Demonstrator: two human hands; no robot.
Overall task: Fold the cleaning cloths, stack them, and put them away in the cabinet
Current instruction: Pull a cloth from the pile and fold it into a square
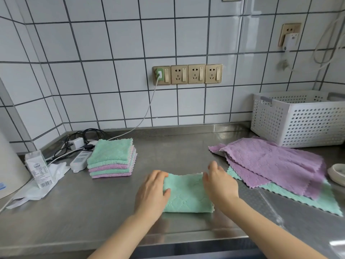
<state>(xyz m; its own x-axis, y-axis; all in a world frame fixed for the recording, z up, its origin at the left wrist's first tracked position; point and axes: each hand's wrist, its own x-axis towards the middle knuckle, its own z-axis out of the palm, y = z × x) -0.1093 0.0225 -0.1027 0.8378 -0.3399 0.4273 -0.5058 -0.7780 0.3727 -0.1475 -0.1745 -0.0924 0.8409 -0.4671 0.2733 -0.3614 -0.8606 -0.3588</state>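
My left hand (pixel 152 191) grips the left edge of a folded green cloth (pixel 186 195), thumb on top and fingers curled over the far corner. My right hand (pixel 219 182) grips its right edge the same way. The cloth lies on the steel table (pixel 93 212) near the front edge. To the left stands a stack of folded cloths (pixel 112 158); to the right lie unfolded purple cloths (pixel 270 161) over a green one (pixel 321 200), beside a white basket (pixel 298 118).
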